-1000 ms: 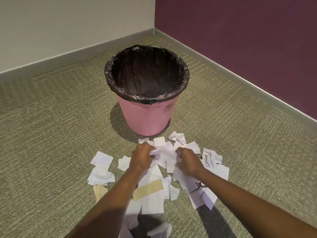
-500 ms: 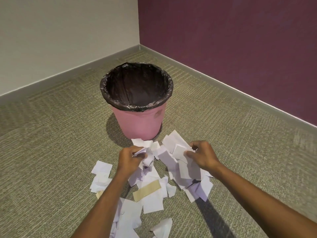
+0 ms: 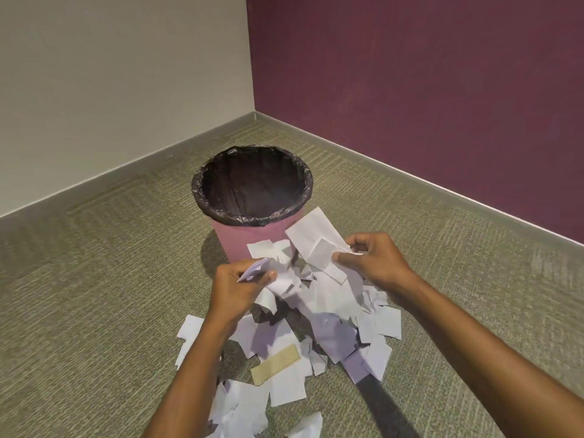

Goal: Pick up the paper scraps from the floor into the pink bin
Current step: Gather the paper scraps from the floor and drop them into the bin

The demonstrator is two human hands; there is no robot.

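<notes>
The pink bin, lined with a black bag, stands on the carpet just beyond my hands. My left hand is shut on a bunch of white paper scraps. My right hand pinches a larger bunch of paper scraps, raised off the floor in front of the bin's near side. Some pieces hang down between the two hands. More loose scraps and a tan strip lie on the carpet below my forearms.
The bin stands near a room corner where a beige wall meets a dark purple wall. Olive patterned carpet spreads to both sides of the paper pile.
Both hands have lifted their bunches of scraps off the floor and up toward the bin. The view has tilted upward, showing more of the walls.
</notes>
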